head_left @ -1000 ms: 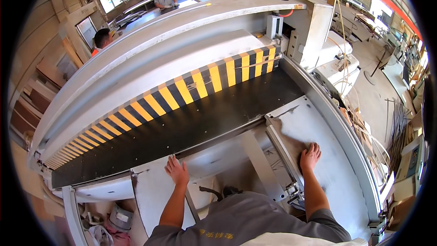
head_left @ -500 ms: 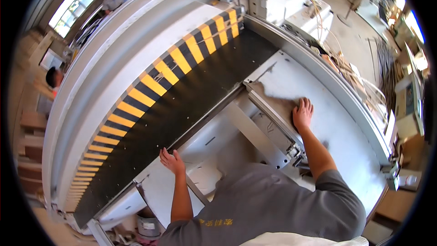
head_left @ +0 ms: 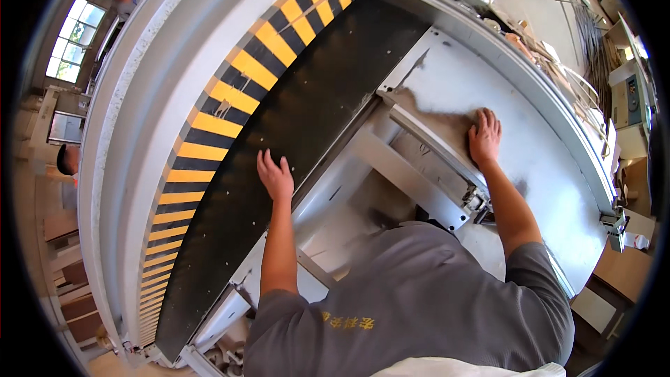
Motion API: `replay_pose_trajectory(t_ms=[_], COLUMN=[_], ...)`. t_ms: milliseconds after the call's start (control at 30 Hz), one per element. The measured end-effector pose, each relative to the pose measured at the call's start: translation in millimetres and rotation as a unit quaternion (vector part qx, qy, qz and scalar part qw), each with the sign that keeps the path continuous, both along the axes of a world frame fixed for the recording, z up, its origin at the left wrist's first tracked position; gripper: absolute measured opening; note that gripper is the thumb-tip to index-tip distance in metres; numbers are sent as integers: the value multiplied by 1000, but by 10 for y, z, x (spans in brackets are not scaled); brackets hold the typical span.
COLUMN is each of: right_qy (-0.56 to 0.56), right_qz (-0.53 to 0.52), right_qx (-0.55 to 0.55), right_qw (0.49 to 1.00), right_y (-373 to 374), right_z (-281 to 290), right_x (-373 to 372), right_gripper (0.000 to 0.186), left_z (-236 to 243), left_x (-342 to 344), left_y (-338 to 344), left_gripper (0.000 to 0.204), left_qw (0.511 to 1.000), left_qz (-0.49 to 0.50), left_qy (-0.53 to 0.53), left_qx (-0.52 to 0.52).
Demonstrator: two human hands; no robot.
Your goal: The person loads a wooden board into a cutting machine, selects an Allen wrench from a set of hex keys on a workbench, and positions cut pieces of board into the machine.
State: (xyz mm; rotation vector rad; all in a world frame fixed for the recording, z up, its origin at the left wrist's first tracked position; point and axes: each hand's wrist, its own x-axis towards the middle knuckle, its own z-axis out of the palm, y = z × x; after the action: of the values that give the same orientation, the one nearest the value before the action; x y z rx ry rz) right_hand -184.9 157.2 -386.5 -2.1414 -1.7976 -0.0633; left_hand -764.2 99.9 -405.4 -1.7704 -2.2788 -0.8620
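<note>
Left hand (head_left: 275, 176): flat, fingers spread and open, palm down on the edge of the black bed (head_left: 293, 126); grips nothing.
Right hand (head_left: 484, 135): flat, fingers together and stretched out, palm pressed on the pale sheet (head_left: 530, 160); closes on nothing.
Pale sheet: lies flat on the grey counter (head_left: 593, 188) at the right, its far end reaching under the black bed's edge; faint shadow of the arm across it.
Black bed: long dark band running from lower left to upper right across the machine, just beyond both hands.
Striped guard (head_left: 230, 105): yellow and black bars in a curved row, directly beyond the black bed, along its whole length.
White housing (head_left: 160, 70): broad pale curved body beyond the striped guard.
Metal rail (head_left: 436, 143): grey bar running diagonally between the two hands, just left of the right hand, ending in a bracket (head_left: 478, 202) near the right forearm.
Second bar (head_left: 405, 181): wider grey beam, nearer the body, parallel to the metal rail.
Grey shirt (head_left: 419, 300): short sleeves, fills the lower middle; both forearms bare.
Other people: one head at the far left edge (head_left: 66, 159), another person (head_left: 125, 1) near the window (head_left: 73, 40) at upper left, well apart from the hands.
Stacked parts (head_left: 614, 35): clutter and a pale cabinet beyond the counter at the right, too small to tell.
</note>
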Motion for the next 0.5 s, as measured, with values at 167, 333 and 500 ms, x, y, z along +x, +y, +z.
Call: replay_pose_trajectory(t_ms=[167,333,500], right_qy=[-11,-29,-33], right_qz=[5,7,16], right_qx=[14,11,2], right_qw=[1000,999,999], right_y=[23,70,90], right_z=[-91,-124,-158], right_x=[13,-2,18], right_gripper=[50,49,48], left_z=[-4,-92,-243], left_x=[45,53,6], left_y=[632,1064,1399], left_gripper=[49,46,43], left_qw=[998,993,990], left_qz=[-57,-108,-133], left_qy=[0,27,40], left_qx=[-28,-49,-11])
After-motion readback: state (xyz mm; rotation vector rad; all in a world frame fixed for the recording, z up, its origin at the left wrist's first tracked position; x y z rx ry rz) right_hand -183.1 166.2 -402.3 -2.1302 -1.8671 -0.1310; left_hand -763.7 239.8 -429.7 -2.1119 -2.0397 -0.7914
